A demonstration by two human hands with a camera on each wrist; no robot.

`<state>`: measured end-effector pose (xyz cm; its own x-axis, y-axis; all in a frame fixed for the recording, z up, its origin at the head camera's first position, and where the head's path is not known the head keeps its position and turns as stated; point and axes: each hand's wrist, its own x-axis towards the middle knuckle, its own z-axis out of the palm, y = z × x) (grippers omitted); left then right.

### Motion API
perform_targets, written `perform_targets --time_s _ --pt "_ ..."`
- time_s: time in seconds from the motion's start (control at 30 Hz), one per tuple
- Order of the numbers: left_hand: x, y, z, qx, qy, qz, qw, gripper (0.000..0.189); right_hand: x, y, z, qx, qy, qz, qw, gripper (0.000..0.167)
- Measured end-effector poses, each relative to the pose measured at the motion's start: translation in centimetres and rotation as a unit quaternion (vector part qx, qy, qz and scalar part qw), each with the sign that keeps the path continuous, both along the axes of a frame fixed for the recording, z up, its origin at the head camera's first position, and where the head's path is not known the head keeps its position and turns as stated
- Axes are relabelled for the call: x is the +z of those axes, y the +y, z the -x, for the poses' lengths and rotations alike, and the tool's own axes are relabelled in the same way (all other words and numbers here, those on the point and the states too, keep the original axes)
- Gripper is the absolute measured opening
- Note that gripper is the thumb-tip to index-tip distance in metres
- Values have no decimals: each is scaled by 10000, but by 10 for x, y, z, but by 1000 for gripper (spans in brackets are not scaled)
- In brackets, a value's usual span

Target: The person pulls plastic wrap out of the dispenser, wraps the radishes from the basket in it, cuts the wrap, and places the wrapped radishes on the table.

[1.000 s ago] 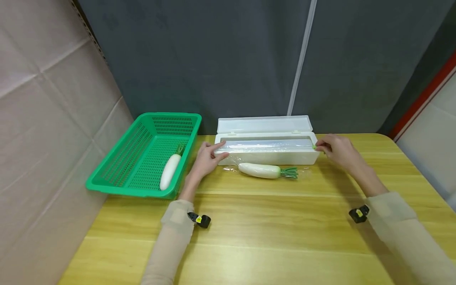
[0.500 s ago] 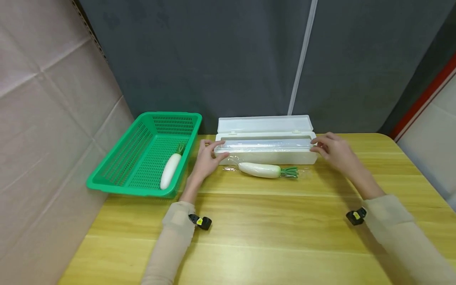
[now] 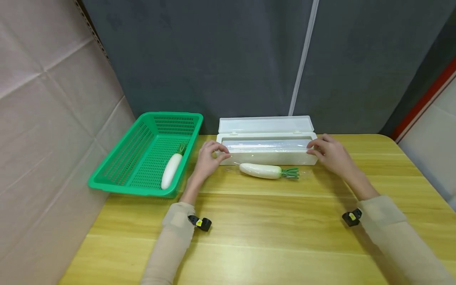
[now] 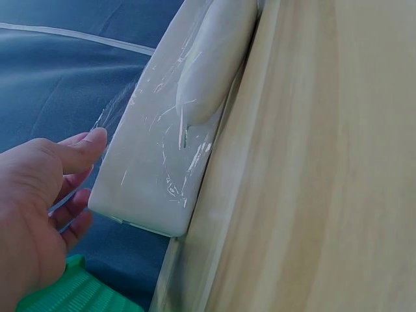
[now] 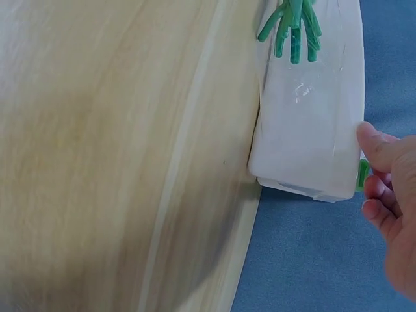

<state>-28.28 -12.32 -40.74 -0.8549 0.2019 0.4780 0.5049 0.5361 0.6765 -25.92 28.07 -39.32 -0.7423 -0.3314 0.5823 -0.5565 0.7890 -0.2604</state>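
Observation:
A white cling film dispenser (image 3: 267, 158) lies along the back of the table with its lid raised and clear film over its opening and front. My left hand (image 3: 208, 160) pinches the cling film (image 4: 112, 112) near the left front corner, thumb against fingertip. At the opposite corner my right hand (image 3: 331, 154) pinches the film's edge between thumb and forefinger. Just below the dispenser's front lies a white radish (image 3: 261, 170) with cut green stalks, wrapped in film. A green slider (image 5: 363, 174) shows at the dispenser's right end, partly behind my fingers.
Left of the dispenser stands a green plastic basket (image 3: 142, 192) holding a second white radish (image 3: 171, 171). A dark grey curtain (image 3: 213, 59) hangs behind the wooden table (image 3: 263, 229). Pale cloth (image 3: 46, 158) covers the left side.
My right hand has left the green slider and shifted slightly left onto the film. My left thumb and forefinger, spread on the dispenser's end before, have come together on the film.

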Motion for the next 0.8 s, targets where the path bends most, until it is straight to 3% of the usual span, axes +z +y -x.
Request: perform_targets --time_s 0.23,0.8 --pt "1 -3 -1 -415 -330 -228 9983 9 -2 -1 -1 3 28 74 10000 14" --pt "2 -9 -3 -724 -506 320 9956 8 -3 0 -3 -68 -133 73 9999 13"
